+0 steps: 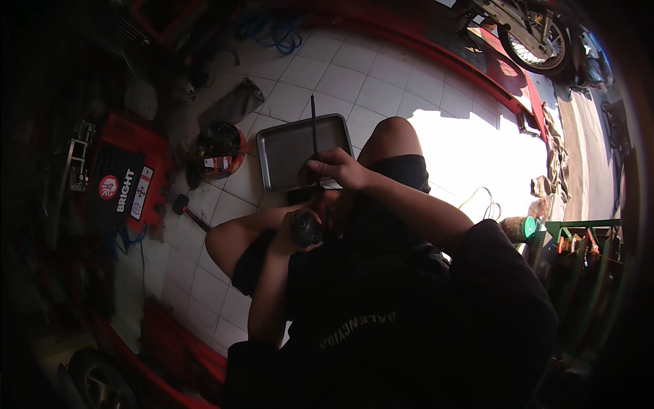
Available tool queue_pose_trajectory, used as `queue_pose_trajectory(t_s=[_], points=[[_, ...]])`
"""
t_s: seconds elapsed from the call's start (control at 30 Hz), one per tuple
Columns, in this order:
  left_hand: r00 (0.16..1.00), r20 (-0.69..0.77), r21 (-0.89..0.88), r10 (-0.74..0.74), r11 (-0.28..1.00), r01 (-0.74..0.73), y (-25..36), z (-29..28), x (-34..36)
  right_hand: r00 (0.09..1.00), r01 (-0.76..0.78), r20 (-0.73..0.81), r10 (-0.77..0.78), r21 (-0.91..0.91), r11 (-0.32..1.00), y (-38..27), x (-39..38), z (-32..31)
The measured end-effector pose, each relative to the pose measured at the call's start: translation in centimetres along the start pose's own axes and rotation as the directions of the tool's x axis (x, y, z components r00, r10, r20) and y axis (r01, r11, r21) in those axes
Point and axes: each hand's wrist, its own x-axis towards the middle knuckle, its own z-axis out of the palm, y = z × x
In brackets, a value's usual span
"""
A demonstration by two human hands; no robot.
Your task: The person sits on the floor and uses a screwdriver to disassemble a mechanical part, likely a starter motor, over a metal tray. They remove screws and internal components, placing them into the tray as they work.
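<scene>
Both hands sit close together near the middle of the frame, and both are occupied. Right hand [340, 169] is up front, thumb and fingers closed around a thin dark rod [313, 126], and that rod points up toward the top of the frame, its upper end clear of the fist. Just below and left of it comes the left hand [281, 237], wrapped around a dark, round-ended cylinder [306, 228], its blunt end facing the camera. Whether rod and cylinder meet, I can't tell; it's too dark between those hands.

Past the hands, a shallow metal tray [283, 153] lies on the pale tiled floor [347, 78], the rod crossing in front of it. Left of the tray, there's a round red-and-dark object [221, 153], and lower, near the bent knee, a hammer [186, 209]. Farther left stands a red-and-black boxy unit [119, 180]. Top centre-left, coils of blue hose [272, 37]! Over to the upper right, a motorcycle [541, 41]; at the right edge, a green rack [586, 255] beside a container with a teal end [528, 227].
</scene>
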Motion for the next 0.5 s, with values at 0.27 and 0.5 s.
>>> queue_pose_trajectory(t_s=[0.27, 0.5], points=[[0.994, -0.11, -0.217, -0.027, 0.976, 0.002, 2.2, 3.1, 1.8, 0.992, 0.124, -0.098, -0.077, 0.747, 0.653, -5.6, 3.1, -1.3], [0.984, -0.035, -0.009, 0.173, 0.985, -0.174, -0.9, 1.2, 0.9, 0.998, 0.033, 0.008, -0.061, 0.77, 0.637, -5.4, 3.6, 0.4]])
